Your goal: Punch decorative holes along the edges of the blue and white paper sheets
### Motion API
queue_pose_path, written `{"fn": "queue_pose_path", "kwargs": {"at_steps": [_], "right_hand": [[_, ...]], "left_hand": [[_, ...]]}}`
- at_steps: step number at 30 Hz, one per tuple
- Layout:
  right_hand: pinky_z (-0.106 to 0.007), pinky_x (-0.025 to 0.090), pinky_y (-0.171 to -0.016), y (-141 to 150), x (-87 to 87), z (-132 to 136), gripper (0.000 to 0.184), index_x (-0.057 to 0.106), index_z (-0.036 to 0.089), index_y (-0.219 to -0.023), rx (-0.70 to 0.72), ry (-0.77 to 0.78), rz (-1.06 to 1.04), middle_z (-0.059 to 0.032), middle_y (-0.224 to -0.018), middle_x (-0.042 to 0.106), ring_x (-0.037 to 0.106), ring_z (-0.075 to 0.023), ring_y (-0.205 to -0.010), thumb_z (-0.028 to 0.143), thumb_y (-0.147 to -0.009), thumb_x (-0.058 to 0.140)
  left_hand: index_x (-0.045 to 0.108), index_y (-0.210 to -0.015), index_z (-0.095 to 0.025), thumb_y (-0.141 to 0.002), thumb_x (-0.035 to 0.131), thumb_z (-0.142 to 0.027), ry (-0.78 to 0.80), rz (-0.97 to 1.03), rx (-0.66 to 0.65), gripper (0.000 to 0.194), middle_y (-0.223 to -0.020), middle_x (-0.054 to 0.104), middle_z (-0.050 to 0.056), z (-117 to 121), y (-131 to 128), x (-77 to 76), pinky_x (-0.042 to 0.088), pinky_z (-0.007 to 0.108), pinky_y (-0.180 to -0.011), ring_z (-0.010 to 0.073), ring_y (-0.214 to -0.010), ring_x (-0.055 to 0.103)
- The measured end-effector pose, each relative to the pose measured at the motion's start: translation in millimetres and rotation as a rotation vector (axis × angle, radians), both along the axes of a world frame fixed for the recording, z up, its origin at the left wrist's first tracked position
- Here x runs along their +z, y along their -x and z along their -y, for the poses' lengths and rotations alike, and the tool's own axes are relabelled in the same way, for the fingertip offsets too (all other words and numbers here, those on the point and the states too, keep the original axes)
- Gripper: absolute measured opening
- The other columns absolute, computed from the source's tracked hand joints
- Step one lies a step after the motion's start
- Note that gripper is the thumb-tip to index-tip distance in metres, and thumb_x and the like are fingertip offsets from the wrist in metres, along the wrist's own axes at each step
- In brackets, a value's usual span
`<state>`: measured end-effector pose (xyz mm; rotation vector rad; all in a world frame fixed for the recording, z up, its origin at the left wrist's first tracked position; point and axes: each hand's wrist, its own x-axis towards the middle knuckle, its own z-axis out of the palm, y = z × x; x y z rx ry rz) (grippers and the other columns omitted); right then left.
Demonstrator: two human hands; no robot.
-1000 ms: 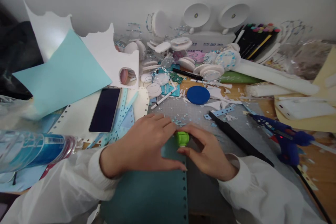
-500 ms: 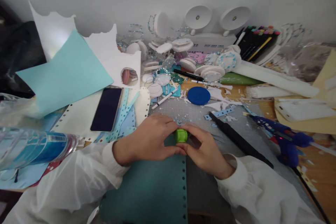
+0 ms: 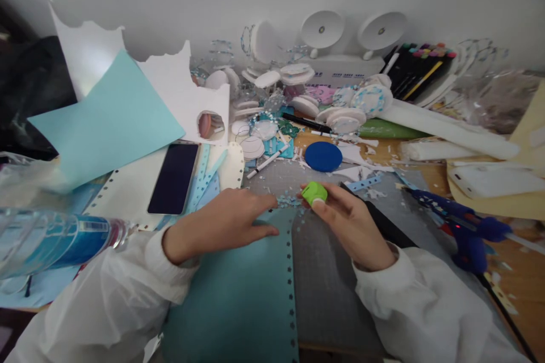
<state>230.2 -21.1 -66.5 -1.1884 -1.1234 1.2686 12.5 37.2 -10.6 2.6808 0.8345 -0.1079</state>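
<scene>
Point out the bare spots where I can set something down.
The grey mat is bare between the punched edge of the teal sheet and the right sleeve. The sheet is bare nearer than the left hand. Crowded: white discs behind the blue disc.

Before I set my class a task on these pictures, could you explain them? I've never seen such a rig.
There is no machine, only a person's two bare hands. Every picture comes from one camera on the person's head, looking forward and down. The right hand holds a small green object. The left hand looks empty, its fingers over a teal sheet with tiny holes along its edge. That sheet lies partly on a grey mat. Around them are a phone, a blue disc, small paper scraps and what looks like a glue gun.
</scene>
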Motion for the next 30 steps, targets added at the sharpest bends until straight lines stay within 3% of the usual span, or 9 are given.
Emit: {"fn": "queue_pose_path", "kwargs": {"at_steps": [3,7,12,16,20,25,30], "right_hand": [[-0.045,0.048,-0.099,0.1,-5.1,-3.8,0.037,0.065,0.022,-0.11,0.021,0.059,-0.071,-0.0089,-0.11,0.07,0.064,-0.0238,-0.106,0.048,-0.084,0.064],[-0.047,0.043,-0.104,0.6,-7.0,-5.2,0.037,0.065,0.021,-0.111,0.057,0.02,-0.031,-0.0088,-0.117,0.066,0.059,-0.0234,-0.113,0.049,-0.089,0.055],[-0.037,0.051,-0.09,3.6,0.8,-0.3,0.035,0.061,0.024,-0.116,-0.026,-0.222,0.305,-0.0083,-0.115,0.059,0.057,-0.0219,-0.106,0.037,-0.083,0.067],[-0.035,0.052,-0.083,10.3,3.8,7.9,0.041,0.057,0.027,-0.118,0.005,-0.397,0.44,-0.0069,-0.106,0.054,0.056,-0.0215,-0.099,0.025,-0.08,0.071],[-0.033,0.052,-0.08,15.2,7.9,15.1,0.037,0.054,0.027,-0.109,0.026,-0.46,0.339,-0.0054,-0.103,0.053,0.056,-0.02,-0.095,0.016,-0.078,0.07],[-0.034,0.053,-0.08,12.0,20.8,18.4,0.031,0.057,0.026,-0.112,0.105,-0.449,0.247,-0.0083,-0.107,0.055,0.056,-0.022,-0.102,0.021,-0.083,0.066],[-0.034,0.052,-0.078,10.6,23.1,23.6,0.026,0.063,0.026,-0.108,0.052,-0.51,0.299,-0.0062,-0.1,0.061,0.059,-0.02,-0.093,0.016,-0.084,0.064]], "left_hand": [[0.057,-0.098,-0.021,-0.088,0.058,-0.041,-0.003,-0.018,-0.008,0.022,-0.074,0.068,0.001,-1.8,-0.6,-1.8,0.04,0.025,-0.054,0.0216,-0.068,0.066],[0.058,-0.096,-0.019,-0.087,0.059,-0.036,0.007,-0.025,0.027,0.02,-0.082,0.067,0.003,-5.8,-0.6,-7.0,0.047,0.027,-0.063,0.0216,-0.075,0.066],[0.058,-0.109,-0.016,-0.087,0.059,-0.034,-0.008,0.357,0.133,0.028,-0.106,0.062,0.01,-4.5,-4.3,-6.1,0.048,0.037,-0.088,0.0239,-0.102,0.059],[0.058,-0.109,-0.017,-0.086,0.064,-0.032,0.123,0.646,0.131,0.028,-0.101,0.064,0.007,4.2,-10.8,4.0,0.05,0.03,-0.083,0.018,-0.095,0.06],[0.061,-0.108,-0.016,-0.086,0.064,-0.025,0.191,0.689,0.044,0.023,-0.1,0.066,0.007,10.2,-13.6,9.4,0.051,0.028,-0.084,0.0171,-0.096,0.061],[0.062,-0.107,-0.017,-0.089,0.06,-0.022,0.088,0.728,-0.003,0.019,-0.101,0.068,0.009,13.9,-10.5,10.9,0.052,0.03,-0.084,0.0181,-0.095,0.063],[0.06,-0.107,-0.016,-0.088,0.06,-0.016,0.073,0.758,-0.047,0.019,-0.098,0.067,0.01,20.5,-10.7,10.7,0.053,0.03,-0.079,0.0184,-0.091,0.062]]}}
